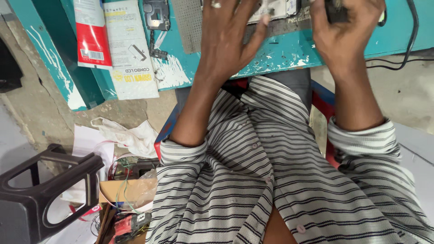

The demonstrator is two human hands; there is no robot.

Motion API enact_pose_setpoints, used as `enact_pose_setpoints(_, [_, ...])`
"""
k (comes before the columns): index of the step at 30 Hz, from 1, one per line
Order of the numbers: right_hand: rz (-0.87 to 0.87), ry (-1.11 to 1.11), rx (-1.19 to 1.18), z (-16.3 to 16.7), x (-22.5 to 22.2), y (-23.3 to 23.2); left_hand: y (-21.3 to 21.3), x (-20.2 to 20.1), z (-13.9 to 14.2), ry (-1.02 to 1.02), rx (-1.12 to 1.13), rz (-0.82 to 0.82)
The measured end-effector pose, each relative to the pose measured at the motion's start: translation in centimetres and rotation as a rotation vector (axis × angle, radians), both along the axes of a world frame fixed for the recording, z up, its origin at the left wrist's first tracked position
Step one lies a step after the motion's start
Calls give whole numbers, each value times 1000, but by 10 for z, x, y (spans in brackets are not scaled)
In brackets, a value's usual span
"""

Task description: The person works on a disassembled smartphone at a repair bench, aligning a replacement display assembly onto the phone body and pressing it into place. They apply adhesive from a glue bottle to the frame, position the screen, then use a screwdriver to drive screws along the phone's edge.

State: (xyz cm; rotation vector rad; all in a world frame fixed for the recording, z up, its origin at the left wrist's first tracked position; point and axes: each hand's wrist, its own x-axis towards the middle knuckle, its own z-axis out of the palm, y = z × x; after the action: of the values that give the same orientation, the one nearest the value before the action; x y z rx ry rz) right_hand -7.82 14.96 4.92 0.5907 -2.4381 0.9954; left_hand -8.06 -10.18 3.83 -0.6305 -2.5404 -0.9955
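Nearest to me: striped shirt (pixel 271 180) fills the lower frame, sleeves rolled to mid-forearm. Low left on the floor, a dark plastic stool (pixel 40 190), w/ a cardboard box (pixel 124 190) of wires and crumpled white cloth (pixel 129 135) beside it. Further up, the teal workbench (pixel 289 52), paint chipped along its edge. Left hand (pixel 226 40) lies flat-ish on the bench, fingers spread wide, not clasping anything; thumb tip touches the edge of a pale device (pixel 275 9) at the top, ring on one finger. Right hand (pixel 339 31) is curled, fingers bent over a small dark object (pixel 337 11) at the frame's top edge; looks gripped, but can't make out what it is, mostly cut off. Grey perforated mat (pixel 187 22) sits just left of the left hand. Far left on the bench: a phone frame part (pixel 157 16), white packet (pixel 131 45), red-and-white packet (pixel 92 34). Black cable (pixel 409 40) runs down the bench's right side.
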Motion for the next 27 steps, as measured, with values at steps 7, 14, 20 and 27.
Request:
enact_pose_setpoints(7, [48, -15, 1, 22, 18, -29, -37, 28, 15, -88, 91, 276])
enact_pose_setpoints(14, [-20, -15, 218, 21, 15, -43, -41, 41, 13, -41, -187, 302])
enact_pose_setpoints(20, [-7, -24, 235, 14, 21, -38, -41, 37, 29, -48, -263, 257])
enact_pose_setpoints(27, [-23, -21, -130, 9, 30, -34, -72, 15, 35, 5, -88, 337])
